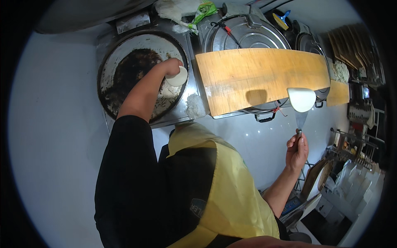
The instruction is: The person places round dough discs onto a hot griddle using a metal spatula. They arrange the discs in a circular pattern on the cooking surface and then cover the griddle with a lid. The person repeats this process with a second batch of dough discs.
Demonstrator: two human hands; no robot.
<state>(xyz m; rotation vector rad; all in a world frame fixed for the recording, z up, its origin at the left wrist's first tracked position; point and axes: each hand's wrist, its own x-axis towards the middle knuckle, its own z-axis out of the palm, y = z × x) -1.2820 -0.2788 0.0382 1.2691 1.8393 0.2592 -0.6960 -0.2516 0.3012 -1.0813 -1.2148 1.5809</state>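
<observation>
My left hand (171, 67) reaches over the right part of a wide round griddle pan (108, 78), its fingers closed on a flat white dough round (178, 77). Whether that round touches the pan's surface I cannot tell. Dark burnt residue covers much of the pan's middle. Out to the right, my right hand (298, 152) is wrapped round the handle of a metal scraper (301, 120). On the scraper's blade rests a second white piece of dough (302, 99), near the front edge of a long wooden board (260, 70).
The board lies across a lidded round pan (248, 35) with a black handle at its front. Behind the cookers sits a green and white plastic bag (203, 11). A blue-handled brush (282, 20) stands at the back right. Racks and shelves (355, 144) crowd the far right.
</observation>
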